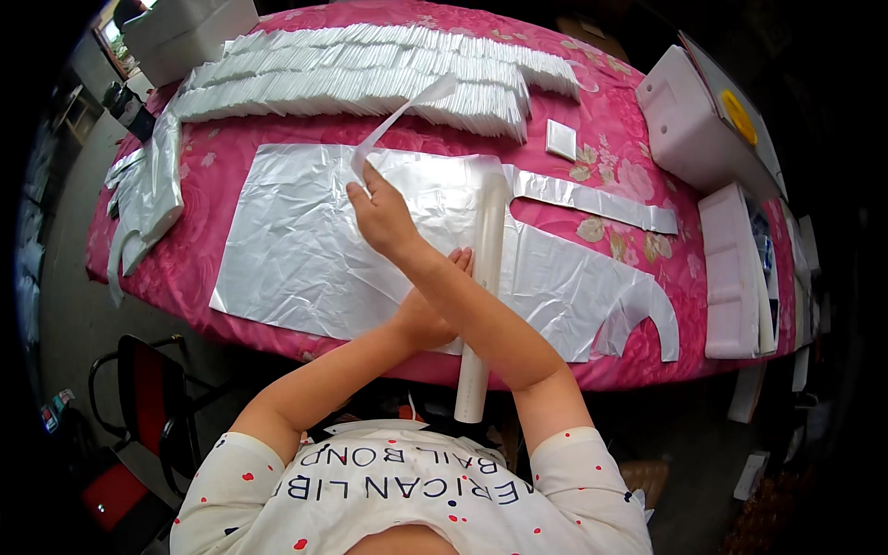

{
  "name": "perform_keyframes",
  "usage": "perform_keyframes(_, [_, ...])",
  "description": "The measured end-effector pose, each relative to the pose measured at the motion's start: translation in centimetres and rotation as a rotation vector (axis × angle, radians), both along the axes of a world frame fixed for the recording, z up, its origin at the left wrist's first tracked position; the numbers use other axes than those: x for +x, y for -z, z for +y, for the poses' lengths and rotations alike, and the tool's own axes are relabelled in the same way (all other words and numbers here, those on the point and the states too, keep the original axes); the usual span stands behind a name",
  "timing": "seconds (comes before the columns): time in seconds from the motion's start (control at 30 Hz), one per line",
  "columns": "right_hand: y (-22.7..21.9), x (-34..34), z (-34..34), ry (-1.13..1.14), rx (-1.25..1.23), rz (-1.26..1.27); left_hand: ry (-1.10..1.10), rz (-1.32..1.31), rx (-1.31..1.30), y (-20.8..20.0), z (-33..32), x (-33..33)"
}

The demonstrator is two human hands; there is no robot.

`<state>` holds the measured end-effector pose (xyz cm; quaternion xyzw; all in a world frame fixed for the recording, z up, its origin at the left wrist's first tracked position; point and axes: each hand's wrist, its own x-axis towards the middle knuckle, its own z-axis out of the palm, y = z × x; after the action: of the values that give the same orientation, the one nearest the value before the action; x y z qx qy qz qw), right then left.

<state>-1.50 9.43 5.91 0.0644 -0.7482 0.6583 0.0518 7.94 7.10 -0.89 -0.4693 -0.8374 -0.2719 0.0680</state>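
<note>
A thin, shiny white plastic apron point(305, 231) lies spread on the table, its curved neck part point(647, 305) to the right. Across it rests a long pale tube point(490, 231), whose near end point(471, 393) juts past the table's front edge. My right hand point(384, 215) reaches left over my left arm and is closed on a narrow white plastic strip point(398, 116), which rises from the fingers toward the back. Below the right forearm, my left hand point(433, 310) lies flat on the plastic with fingers stretched out beside the tube. Part of it is hidden by that forearm.
Long rows of folded white packets point(370, 79) line the back, with a single packet point(561, 140) apart. White foam boxes point(684, 120) stand at the right, another point(185, 37) at the back left. Crumpled plastic point(153, 203) hangs over the left edge. A red-black chair point(153, 398) stands below left.
</note>
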Motion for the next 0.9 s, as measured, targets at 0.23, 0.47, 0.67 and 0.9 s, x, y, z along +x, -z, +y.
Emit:
perform_keyframes(0.23, [2.5,1.6,-5.1,-0.213,0.405,-0.084,-0.018,0.038,-0.165,-0.3,0.5,-0.2])
perform_keyframes(0.47, [-2.5,11.0,6.0,0.055,0.432,0.309,-0.029,-0.342,0.419,-0.7,-0.1,-4.5])
perform_keyframes(0.67, [0.4,16.2,13.9,0.217,0.745,0.219,-0.210,-1.466,1.096,-5.1,4.5,-10.1])
perform_keyframes(0.9, [2.0,15.5,16.5,-0.026,0.710,0.167,-0.040,-1.849,1.070,-3.7,5.7,-10.9])
